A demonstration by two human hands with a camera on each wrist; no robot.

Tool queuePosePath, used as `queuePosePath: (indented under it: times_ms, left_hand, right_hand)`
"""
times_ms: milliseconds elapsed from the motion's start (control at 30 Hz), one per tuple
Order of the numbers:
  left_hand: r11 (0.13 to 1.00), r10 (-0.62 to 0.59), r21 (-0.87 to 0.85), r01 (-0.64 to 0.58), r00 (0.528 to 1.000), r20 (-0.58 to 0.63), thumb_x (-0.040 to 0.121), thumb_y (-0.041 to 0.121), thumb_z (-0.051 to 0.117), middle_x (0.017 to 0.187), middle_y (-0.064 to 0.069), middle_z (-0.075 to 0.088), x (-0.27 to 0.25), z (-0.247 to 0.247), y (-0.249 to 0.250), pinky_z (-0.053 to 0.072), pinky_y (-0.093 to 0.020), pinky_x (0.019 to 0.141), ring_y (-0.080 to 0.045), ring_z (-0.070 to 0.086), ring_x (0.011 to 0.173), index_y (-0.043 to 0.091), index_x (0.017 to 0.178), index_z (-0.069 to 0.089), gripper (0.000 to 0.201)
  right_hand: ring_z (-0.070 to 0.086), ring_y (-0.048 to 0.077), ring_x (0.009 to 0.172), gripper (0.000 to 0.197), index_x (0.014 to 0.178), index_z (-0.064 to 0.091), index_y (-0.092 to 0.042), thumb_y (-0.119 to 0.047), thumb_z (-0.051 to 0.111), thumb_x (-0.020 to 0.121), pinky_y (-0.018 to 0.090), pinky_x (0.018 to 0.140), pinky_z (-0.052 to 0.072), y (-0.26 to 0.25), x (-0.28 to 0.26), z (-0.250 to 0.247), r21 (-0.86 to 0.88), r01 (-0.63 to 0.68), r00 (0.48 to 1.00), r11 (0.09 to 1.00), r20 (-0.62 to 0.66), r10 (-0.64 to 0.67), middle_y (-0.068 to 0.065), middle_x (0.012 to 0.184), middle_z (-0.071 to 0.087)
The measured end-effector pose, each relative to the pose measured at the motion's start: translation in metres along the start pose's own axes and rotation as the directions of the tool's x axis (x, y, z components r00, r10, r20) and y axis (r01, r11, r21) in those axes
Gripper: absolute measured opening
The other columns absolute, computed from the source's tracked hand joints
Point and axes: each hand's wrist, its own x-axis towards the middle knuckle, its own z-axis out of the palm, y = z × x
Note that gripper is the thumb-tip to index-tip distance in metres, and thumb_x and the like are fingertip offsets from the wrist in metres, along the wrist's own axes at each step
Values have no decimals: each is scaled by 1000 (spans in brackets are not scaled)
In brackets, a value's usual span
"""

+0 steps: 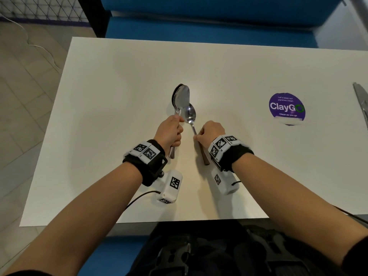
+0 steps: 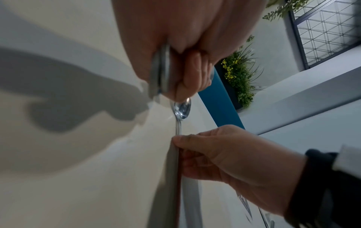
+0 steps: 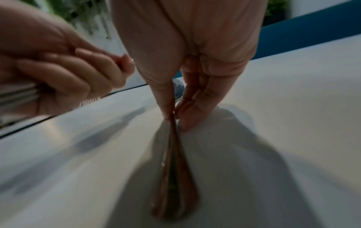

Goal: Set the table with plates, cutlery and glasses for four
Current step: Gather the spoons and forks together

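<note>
My left hand [image 1: 172, 130] grips a bundle of stacked metal spoons [image 1: 180, 97] by their handles over the middle of the white table [image 1: 119, 96]; their bowls point away from me. In the left wrist view the handle ends [image 2: 160, 72] stick out under my curled fingers. My right hand [image 1: 207, 132] pinches the handle of a single spoon [image 1: 190, 115] between thumb and fingertips. That spoon lies at or just above the tabletop, bowl beside the bundle. Its handle [image 3: 171, 162] runs toward the right wrist camera, blurred.
A round purple "ClayGo" sticker [image 1: 286, 107] is on the table to the right. A metal piece [image 1: 361, 102] shows at the far right edge. A blue bench [image 1: 199, 18] runs behind the table. The floor lies to the left.
</note>
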Motion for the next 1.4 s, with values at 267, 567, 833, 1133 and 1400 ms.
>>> queuePosePath:
  times_ms: [267,567,833,1133,1400]
  left_hand:
    - [1000,25,15,-25,999,-41,103,24,28,68,0,52,6,3,0,36,-16,39,-4,47,38,18,85,47,27]
    - [999,27,-19,-26,998,64,104,27,26,87,-17,65,7,30,7,58,-30,54,-22,68,59,6,103,45,29]
    - [996,75,43,-81,990,120,105,29,22,70,0,49,16,78,2,30,-15,36,-4,39,36,12,129,46,39]
    - [961,127,218,-172,970,206,103,30,32,76,0,56,37,159,2,30,-16,40,-7,35,41,20,124,57,34]
    - [948,159,220,-230,941,299,103,17,33,85,2,56,44,289,-10,40,-19,51,-7,44,50,27,144,37,42]
  right_hand:
    - [71,28,77,12,81,72,-3,-13,69,75,36,76,59,16,5,-9,158,-7,997,987,83,-6,12,83,73]
    - [66,13,60,7,87,65,-11,-4,66,84,26,69,59,11,-8,-44,803,64,988,593,32,-150,8,73,64]
    - [58,10,53,25,102,71,-8,-14,74,78,17,65,52,35,-7,-63,506,131,991,853,-79,-106,5,67,64]
    - [71,23,71,35,79,73,-1,-33,65,87,34,80,59,109,15,-107,690,-20,994,723,-60,86,12,73,71]
    - [62,6,54,15,77,71,-4,-17,69,85,13,58,55,228,23,-167,820,-16,997,572,-28,67,-3,52,64]
